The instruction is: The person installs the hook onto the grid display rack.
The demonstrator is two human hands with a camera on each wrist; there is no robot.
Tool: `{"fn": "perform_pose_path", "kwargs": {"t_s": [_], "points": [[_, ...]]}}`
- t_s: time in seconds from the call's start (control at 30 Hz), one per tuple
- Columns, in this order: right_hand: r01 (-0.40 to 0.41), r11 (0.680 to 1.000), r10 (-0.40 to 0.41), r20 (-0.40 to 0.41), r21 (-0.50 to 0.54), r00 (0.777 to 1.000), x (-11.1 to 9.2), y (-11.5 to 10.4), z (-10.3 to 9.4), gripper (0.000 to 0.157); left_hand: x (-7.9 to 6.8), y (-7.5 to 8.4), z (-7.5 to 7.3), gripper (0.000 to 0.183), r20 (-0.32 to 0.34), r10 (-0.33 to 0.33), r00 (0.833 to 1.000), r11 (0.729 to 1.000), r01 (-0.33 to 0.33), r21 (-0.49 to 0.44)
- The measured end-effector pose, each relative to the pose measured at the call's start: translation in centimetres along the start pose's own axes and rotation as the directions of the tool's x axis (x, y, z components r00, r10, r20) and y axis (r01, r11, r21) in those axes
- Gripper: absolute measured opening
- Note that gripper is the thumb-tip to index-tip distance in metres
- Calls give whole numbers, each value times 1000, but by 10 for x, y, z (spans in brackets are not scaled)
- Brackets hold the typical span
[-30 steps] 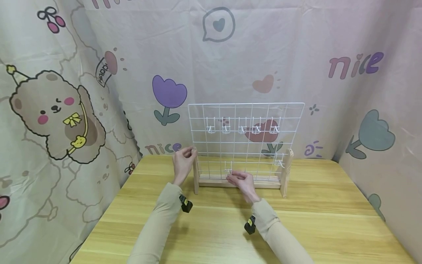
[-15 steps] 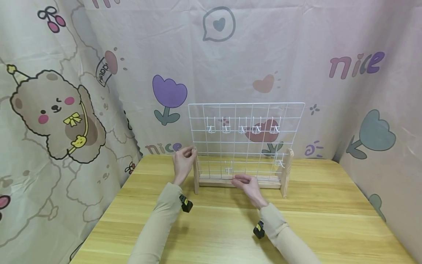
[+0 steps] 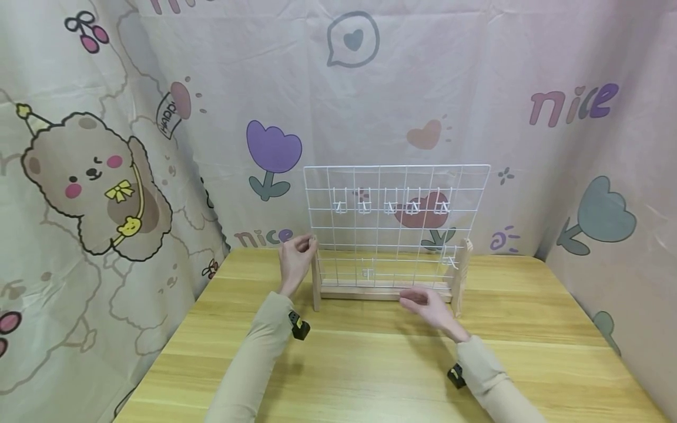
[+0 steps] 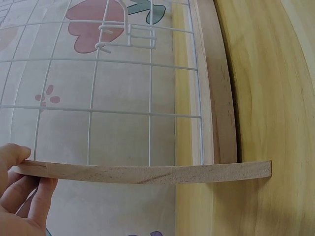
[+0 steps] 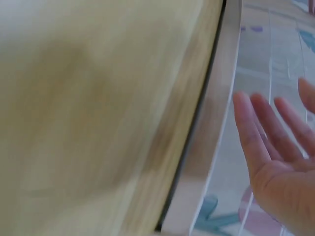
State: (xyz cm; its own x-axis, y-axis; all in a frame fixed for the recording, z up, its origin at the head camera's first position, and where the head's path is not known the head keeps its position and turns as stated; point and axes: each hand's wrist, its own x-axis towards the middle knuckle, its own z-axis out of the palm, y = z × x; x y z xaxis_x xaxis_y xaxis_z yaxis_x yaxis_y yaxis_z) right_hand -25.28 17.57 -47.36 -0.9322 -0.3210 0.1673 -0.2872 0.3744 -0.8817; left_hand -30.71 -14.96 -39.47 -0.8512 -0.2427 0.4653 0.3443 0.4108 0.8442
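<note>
A white wire grid (image 3: 377, 228) stands in a wooden frame on the table. My left hand (image 3: 296, 258) pinches the top of the frame's left wooden upright (image 4: 147, 174), thumb on one side and fingers on the other. My right hand (image 5: 280, 157) holds nothing; its fingers are extended and spread a little, in front of the wooden base bar (image 3: 365, 292). Several white wire hooks hang in a row on the upper grid, among them a hook (image 3: 338, 207) at the left end. One hook (image 3: 367, 272) hangs low near the middle, another (image 3: 450, 258) by the right upright (image 3: 461, 276).
The wood-grain table (image 3: 338, 364) reaches back to a printed curtain (image 3: 455, 70), which hangs close behind the grid and on both sides. A black wrist camera (image 3: 299, 326) sits on the left sleeve, another (image 3: 456, 376) on the right.
My right hand has moved away from the low middle hook, rightward along the base bar, its fingers loosening. The left hand keeps its place on the upright.
</note>
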Motion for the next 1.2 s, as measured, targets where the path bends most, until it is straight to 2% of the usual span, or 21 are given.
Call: {"fn": "perform_pose_path", "kwargs": {"t_s": [0.13,0.23,0.33,0.5,0.63,0.7,0.8,0.87,0.93,1.07,1.13,1.2], "points": [[47,997,-42,81,-60,996,-10,5,-20,35,0,-1,1,30,7,-1,1000,1000,1,-9],[75,995,-65,148,-68,987,-16,8,-33,35,-1,-2,1,31,11,4,1000,1000,-4,0],[58,997,-47,207,-48,977,-21,8,-45,38,-1,-2,1,31,12,24,1000,1000,-24,14],[4,998,13,257,-63,966,-32,7,-67,40,-1,-3,0,34,40,62,997,998,-63,15],[21,994,8,255,-110,967,-41,10,-83,33,-5,-5,-4,44,88,80,993,996,-83,30],[22,987,12,208,-157,978,-45,12,-90,28,-8,-8,-7,50,113,89,990,994,-95,49],[-14,961,36,75,-275,997,-49,16,-98,20,-14,-13,-14,56,157,106,982,988,-122,97],[-59,930,47,-40,-363,998,-51,19,-102,16,-18,-18,-19,57,190,108,976,982,-135,135],[-99,896,44,-137,-432,990,-53,21,-106,13,-24,-23,-23,57,214,110,971,968,-153,198],[-140,847,6,-255,-513,967,-54,25,-109,14,-33,-33,-31,59,259,96,961,926,-182,330],[-148,834,-9,-281,-532,960,-54,26,-109,22,-36,-36,-35,59,281,104,954,897,-212,387],[-158,819,-15,-296,-552,955,-55,27,-108,33,-39,-41,-37,58,295,138,945,860,-262,437]]}}
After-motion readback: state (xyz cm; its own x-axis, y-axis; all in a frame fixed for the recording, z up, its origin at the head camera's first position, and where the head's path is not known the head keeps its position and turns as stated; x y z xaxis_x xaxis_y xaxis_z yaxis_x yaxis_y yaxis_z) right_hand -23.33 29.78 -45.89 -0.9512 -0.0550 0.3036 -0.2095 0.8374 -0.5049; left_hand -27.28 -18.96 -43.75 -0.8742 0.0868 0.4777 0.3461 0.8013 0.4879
